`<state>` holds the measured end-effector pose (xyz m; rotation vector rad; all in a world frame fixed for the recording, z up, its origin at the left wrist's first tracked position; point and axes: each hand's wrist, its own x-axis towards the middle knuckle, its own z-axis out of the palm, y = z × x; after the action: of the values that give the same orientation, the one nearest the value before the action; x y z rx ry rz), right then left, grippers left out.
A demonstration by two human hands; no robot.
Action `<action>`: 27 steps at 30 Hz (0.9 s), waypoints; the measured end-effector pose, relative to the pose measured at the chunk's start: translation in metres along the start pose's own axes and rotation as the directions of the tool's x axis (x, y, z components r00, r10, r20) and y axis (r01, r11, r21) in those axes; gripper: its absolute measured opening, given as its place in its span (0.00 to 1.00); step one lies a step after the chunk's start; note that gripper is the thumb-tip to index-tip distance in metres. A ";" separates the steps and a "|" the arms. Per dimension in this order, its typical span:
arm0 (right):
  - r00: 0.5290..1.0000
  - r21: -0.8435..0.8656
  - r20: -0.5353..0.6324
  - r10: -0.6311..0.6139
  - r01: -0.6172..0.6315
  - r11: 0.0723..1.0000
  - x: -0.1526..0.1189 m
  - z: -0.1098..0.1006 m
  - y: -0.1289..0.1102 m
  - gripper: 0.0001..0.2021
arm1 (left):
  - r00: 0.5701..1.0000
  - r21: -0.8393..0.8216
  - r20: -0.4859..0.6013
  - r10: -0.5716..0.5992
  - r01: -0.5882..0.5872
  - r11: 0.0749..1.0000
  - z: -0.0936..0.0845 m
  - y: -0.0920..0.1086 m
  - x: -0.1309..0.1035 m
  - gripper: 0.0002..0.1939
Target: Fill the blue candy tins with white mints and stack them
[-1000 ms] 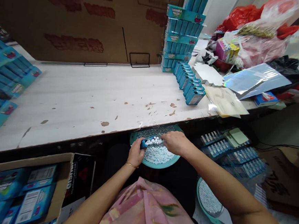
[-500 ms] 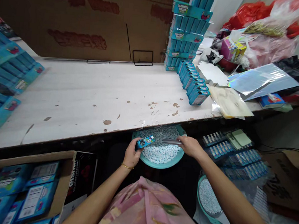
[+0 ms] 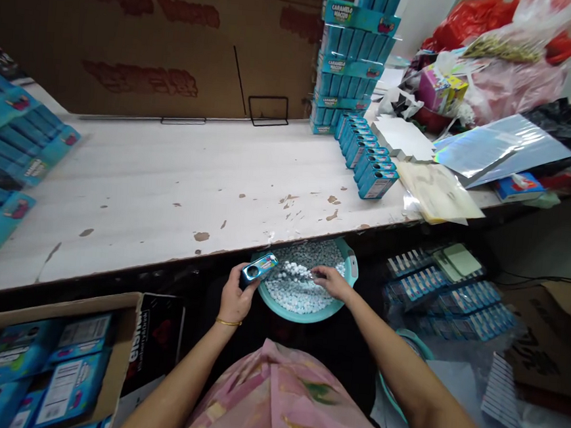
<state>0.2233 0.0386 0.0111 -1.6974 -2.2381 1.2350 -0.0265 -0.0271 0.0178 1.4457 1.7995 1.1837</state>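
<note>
Blue candy box [image 3: 259, 268] gripped in left hand [image 3: 233, 297], right hand [image 3: 328, 281] fingers loosely spread on pellets in teal basin [image 3: 302, 312] below chipped white table [image 3: 169, 185].

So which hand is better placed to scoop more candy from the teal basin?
Probably the right hand: it already rests on the candy pellets inside the teal basin, while the left hand grips the small blue box.

Pink floral garment [image 3: 281, 398], gold bangle [image 3: 228, 322] – bare arms

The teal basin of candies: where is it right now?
In the head view, the teal basin sits low centre, under the white table's front edge, between both hands.
</note>
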 end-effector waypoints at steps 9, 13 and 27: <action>0.981 -0.283 -0.008 -0.192 0.182 0.942 -0.047 -0.079 -0.075 0.14 | 0.993 0.041 0.111 0.039 -0.044 0.998 0.031 0.011 0.000 0.18; 0.985 -0.634 0.052 -0.164 0.159 0.757 -0.054 -0.078 -0.111 0.13 | 0.985 0.058 0.160 0.066 -0.076 0.995 0.040 0.016 -0.003 0.19; 0.978 -0.658 -0.071 -0.198 0.104 0.746 -0.064 -0.085 -0.105 0.16 | 0.956 0.212 0.203 0.214 -0.256 0.943 0.032 0.015 -0.004 0.20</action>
<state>0.2091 0.0247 0.1594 -1.6386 -2.8438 0.2671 0.0082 -0.0208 0.0152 1.8862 1.7243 0.9366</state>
